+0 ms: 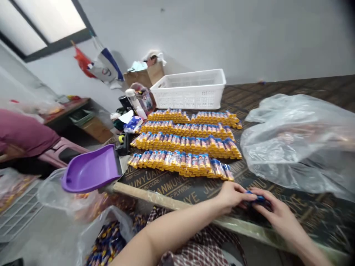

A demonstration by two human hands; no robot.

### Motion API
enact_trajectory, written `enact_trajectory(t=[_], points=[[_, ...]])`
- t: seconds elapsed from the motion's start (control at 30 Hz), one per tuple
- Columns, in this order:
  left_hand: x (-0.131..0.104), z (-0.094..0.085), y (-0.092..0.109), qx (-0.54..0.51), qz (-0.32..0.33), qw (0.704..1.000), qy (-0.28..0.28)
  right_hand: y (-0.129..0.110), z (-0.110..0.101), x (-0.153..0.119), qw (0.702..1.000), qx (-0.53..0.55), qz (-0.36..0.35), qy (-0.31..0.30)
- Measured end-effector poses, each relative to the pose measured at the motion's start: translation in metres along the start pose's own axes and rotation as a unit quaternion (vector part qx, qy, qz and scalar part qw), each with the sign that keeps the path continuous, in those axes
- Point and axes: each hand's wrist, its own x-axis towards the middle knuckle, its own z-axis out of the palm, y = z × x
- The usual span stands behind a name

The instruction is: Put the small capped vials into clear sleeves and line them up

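Observation:
Above the near edge of the table my left hand (230, 196) and my right hand (275, 207) meet, fingers closed in a pinch. Between them is a small blue piece (260, 198), mostly covered by the fingers, so its exact kind is unclear. Just beyond my left hand, small printed tubes (191, 161) with yellow ends and blue tops are stacked in several long rows on the table (172, 186). The nearest row ends close to my left fingertips.
A white plastic basket (191, 94) stands behind the rows. Clear plastic bags (288, 147) lie on the right. A purple dustpan (93, 168) juts out at the left edge, near a tape dispenser (122, 142). Below, an open bag holds blue-and-yellow pieces (107, 240). Another person (24, 136) sits at left.

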Motion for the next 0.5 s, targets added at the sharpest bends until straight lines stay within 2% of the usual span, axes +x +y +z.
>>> enact_trajectory(t=[0.07,0.13,0.23,0.3,0.4,0.5], points=[[0.004,0.002,-0.005,-0.044,-0.006,0.999,-0.002,0.012,-0.004,0.006,0.999,0.004,0.011,-0.030],[0.004,0.002,-0.009,-0.047,0.007,0.999,0.006,0.011,-0.011,0.009,0.997,-0.013,0.020,-0.073],[0.000,0.000,-0.008,-0.018,0.036,0.999,0.017,-0.012,-0.026,0.010,0.987,-0.060,0.022,-0.147],[0.001,-0.002,-0.007,0.042,0.076,0.995,0.049,-0.032,-0.034,0.011,0.980,-0.079,0.011,-0.184],[0.011,-0.003,-0.007,0.065,0.078,0.994,0.025,-0.049,-0.042,0.017,0.977,-0.112,-0.005,-0.179],[0.021,-0.002,-0.010,0.096,0.082,0.992,0.005,-0.043,-0.047,0.022,0.972,-0.143,0.038,-0.183]])
